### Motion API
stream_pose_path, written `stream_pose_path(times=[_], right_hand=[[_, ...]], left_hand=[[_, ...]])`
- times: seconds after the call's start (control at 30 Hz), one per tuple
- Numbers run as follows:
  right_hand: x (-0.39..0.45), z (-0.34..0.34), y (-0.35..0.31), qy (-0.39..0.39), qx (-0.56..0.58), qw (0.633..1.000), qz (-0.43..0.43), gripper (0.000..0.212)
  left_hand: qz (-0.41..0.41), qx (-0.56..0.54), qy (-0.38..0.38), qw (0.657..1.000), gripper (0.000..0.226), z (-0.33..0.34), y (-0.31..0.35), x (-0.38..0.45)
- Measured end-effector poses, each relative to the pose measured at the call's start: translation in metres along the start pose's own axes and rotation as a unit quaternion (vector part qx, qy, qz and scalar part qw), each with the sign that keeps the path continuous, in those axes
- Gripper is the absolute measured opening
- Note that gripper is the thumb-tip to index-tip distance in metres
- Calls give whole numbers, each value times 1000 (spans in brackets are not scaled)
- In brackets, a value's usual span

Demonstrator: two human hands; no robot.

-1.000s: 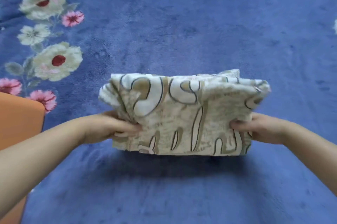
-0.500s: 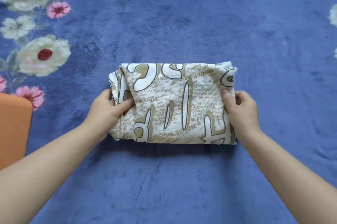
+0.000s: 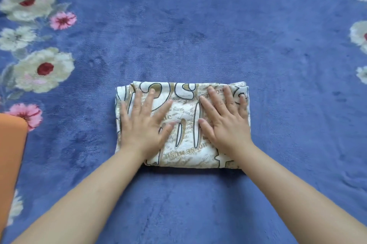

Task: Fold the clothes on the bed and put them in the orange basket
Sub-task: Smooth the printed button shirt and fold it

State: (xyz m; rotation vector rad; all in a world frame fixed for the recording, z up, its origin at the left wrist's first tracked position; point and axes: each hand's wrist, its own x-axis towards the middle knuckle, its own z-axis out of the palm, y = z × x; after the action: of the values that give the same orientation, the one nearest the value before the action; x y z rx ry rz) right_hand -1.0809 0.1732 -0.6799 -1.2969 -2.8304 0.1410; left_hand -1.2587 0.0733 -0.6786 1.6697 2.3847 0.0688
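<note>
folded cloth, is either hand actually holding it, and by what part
Nothing is held. The left hand and right hand lie flat on top of the folded cloth, straight fingers pressing it.

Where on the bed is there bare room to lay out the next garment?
Bare blue blanket lies beyond the folded garment, between the flower prints at both edges; a second bare band runs right of it. The middle is taken: left hand and right hand press flat on the garment. The near left is tight beside the orange basket.
</note>
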Motion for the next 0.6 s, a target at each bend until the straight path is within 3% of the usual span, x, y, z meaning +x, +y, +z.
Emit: stream_pose_path(times=[0.13,0.2,0.33,0.4,0.47,0.53,0.6], right_hand=[[15,6,14,-74,112,981,142,84],[20,8,20,-105,140,971,162,90],[25,7,28,-107,192,962,162,83],[19,7,26,-65,249,943,210,84],[12,4,24,-17,305,912,273,88],[3,0,25,-15,334,885,324,94],[-8,-6,27,-25,395,842,365,91]], left_hand=[[-54,-85,12,995,86,10,-10,2],[-55,-89,-3,995,86,13,-10,4],[-59,-91,-34,994,91,11,-12,7],[-78,-92,-21,992,93,5,-10,3],[-168,-121,45,977,96,-6,-4,-4],[-300,-189,15,935,110,-19,-1,-9],[-360,-270,-39,892,106,-25,-4,-14]])
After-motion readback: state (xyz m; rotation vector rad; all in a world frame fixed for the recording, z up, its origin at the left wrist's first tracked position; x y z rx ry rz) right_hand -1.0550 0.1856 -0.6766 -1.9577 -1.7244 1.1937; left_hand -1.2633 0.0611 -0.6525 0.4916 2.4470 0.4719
